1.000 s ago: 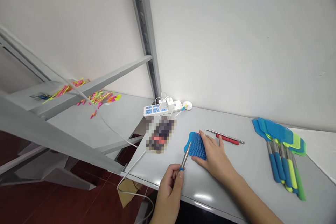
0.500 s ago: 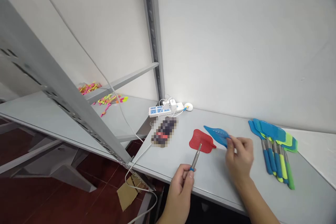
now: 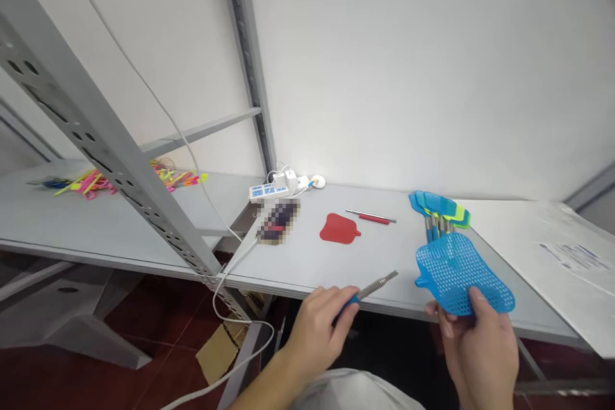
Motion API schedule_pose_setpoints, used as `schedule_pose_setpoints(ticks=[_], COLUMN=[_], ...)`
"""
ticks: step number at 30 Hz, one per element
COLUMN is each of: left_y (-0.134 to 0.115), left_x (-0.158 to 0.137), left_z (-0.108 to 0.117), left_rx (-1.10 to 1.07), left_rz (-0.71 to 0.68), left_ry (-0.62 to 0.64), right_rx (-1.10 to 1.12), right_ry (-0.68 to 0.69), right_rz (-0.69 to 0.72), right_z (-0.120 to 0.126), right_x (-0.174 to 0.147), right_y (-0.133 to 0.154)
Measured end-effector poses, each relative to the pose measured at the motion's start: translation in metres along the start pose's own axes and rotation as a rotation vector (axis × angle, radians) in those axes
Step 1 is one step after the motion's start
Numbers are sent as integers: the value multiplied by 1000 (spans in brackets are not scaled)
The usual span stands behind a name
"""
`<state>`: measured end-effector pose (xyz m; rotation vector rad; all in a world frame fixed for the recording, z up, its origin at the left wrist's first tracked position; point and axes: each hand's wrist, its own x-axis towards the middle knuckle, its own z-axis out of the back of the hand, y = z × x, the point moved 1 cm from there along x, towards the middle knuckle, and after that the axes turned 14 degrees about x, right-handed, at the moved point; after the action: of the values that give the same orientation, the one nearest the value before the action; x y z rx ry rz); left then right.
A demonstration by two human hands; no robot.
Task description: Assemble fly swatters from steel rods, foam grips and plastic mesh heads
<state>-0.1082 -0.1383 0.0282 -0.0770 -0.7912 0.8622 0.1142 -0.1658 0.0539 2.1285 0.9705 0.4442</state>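
Note:
My left hand (image 3: 323,327) is closed round the blue grip of a metal fly swatter handle (image 3: 377,284), its bare tip pointing right. My right hand (image 3: 480,339) pinches a blue perforated fly swatter head (image 3: 464,272) by its wide end, with the short neck turned left toward the handle. Handle and head are apart. On the shelf beyond lie a red swatter head (image 3: 339,229) and a red-gripped metal handle (image 3: 375,218). Several blue and green fly swatters (image 3: 439,206) are bunched behind the blue head, which hides their lower handles.
A white power strip (image 3: 273,189) with plugs stands by the wall, near a pixelated dark object (image 3: 278,223). A grey metal upright (image 3: 106,134) and a hanging white cable (image 3: 185,141) are at left. A white sheet (image 3: 542,250) lies right.
The blue head has moved right and closer, turning its face up and its neck leftward. My left hand's handle has tilted to point right. The view has shifted, showing the red-gripped handle.

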Motion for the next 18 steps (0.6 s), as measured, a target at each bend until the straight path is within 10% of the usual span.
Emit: schedule_pose_setpoints(ticks=[18], left_y=[-8], left_x=[-3], left_z=[10], left_rx=[50], left_rz=[-229], left_ry=[-126], right_rx=[-140], right_ry=[340], right_rz=[104], right_z=[7], right_x=[-1], right_y=[26])
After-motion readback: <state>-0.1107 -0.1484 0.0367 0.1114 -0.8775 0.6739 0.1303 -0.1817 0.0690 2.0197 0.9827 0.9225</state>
